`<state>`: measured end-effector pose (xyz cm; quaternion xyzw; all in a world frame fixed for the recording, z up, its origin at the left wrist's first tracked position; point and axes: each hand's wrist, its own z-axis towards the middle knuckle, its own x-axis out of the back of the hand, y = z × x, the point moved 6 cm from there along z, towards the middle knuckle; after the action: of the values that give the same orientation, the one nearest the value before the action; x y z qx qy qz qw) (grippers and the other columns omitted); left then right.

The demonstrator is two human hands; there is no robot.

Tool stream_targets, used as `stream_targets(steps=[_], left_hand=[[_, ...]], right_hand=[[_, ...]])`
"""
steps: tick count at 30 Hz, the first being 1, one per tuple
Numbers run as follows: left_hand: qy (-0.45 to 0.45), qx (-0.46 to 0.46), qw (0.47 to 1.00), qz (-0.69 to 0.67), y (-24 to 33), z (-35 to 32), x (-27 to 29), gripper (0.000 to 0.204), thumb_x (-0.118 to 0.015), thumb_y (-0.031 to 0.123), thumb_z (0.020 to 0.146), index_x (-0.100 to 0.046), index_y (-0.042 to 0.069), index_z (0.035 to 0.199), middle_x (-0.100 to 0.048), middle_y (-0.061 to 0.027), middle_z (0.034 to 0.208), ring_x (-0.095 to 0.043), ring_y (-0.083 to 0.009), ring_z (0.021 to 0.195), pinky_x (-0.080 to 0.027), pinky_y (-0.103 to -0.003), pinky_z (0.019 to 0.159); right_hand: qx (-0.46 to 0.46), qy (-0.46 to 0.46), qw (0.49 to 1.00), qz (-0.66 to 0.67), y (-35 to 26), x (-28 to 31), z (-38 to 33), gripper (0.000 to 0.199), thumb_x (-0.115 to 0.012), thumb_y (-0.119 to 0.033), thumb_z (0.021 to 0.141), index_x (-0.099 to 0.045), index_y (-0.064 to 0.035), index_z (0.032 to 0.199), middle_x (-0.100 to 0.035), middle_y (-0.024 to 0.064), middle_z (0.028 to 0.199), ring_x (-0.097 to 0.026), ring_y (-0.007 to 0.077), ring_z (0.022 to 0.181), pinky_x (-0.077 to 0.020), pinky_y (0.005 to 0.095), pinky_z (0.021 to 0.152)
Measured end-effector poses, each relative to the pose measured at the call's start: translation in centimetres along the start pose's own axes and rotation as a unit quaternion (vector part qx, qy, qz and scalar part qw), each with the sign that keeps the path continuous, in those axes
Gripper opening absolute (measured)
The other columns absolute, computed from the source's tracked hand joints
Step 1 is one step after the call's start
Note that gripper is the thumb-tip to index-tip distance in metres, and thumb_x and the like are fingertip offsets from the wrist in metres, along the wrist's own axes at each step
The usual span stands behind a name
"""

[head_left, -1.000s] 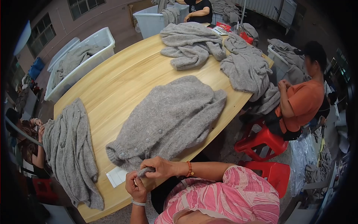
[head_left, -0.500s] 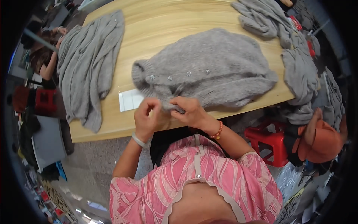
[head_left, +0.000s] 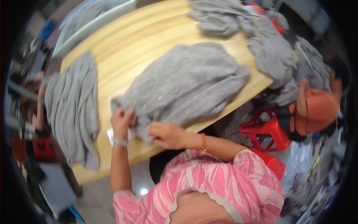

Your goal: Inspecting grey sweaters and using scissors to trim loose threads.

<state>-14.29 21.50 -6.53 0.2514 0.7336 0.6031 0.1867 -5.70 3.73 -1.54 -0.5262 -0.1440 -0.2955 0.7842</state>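
Observation:
A fuzzy grey knit sweater (head_left: pixel 190 74) with shiny round buttons lies bunched across the wooden table (head_left: pixel 130 41), its ribbed end toward me. At that end's left corner, my left hand (head_left: pixel 122 123) has its thumb and fingers closed on the knit. My right hand (head_left: pixel 167 135) is at the near edge, fingers bent around the fabric; motion blur softens the fingertips. Beside my left wrist, a white card (head_left: pixel 110 136) shows partly, the rest covered by my hand and the sweater.
Another grey garment (head_left: pixel 74 112) drapes over the table's left side. More grey knits (head_left: pixel 274 56) lie along the right edge and far right corner. A pale bin (head_left: pixel 95 24) stands beyond the far left edge. Red stools (head_left: pixel 264 128) and a person in orange (head_left: pixel 320 110) are at right.
My left hand has come onto the sweater's ribbed end, and my right hand has shifted slightly left along its near edge. The whole view has turned, placing table and sweater further left.

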Motion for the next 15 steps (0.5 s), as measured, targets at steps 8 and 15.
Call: stream_targets(steps=[8, 15], left_hand=[[-0.061, -0.078, 0.987, -0.126, 0.2, -6.3, -2.3, 0.002, -0.059, 0.001, 0.087, -0.061, 0.0, 0.086, -0.064, -0.0053, 0.079, -0.059, -0.0098, 0.07, -0.047, -0.021, 0.065], [-0.048, -0.036, 0.982, -0.178, 0.7, -7.1, -2.9, 0.005, -0.061, 0.002, 0.087, -0.06, 0.003, 0.083, -0.057, 0.0025, 0.073, -0.047, -0.0032, 0.061, -0.036, -0.017, 0.054]], right_hand=[[0.044, 0.08, 0.996, 0.005, -0.4, 0.9, 0.9, 0.025, -0.066, -0.007, 0.071, -0.053, -0.0046, 0.093, -0.052, 0.0124, 0.086, -0.058, 0.0333, 0.071, -0.0474, 0.04, 0.059], [0.049, 0.165, 0.983, -0.065, 0.3, 0.6, 0.9, 0.027, -0.066, -0.004, 0.07, -0.054, -0.0026, 0.094, -0.054, 0.0125, 0.081, -0.059, 0.0318, 0.069, -0.049, 0.0373, 0.059]])
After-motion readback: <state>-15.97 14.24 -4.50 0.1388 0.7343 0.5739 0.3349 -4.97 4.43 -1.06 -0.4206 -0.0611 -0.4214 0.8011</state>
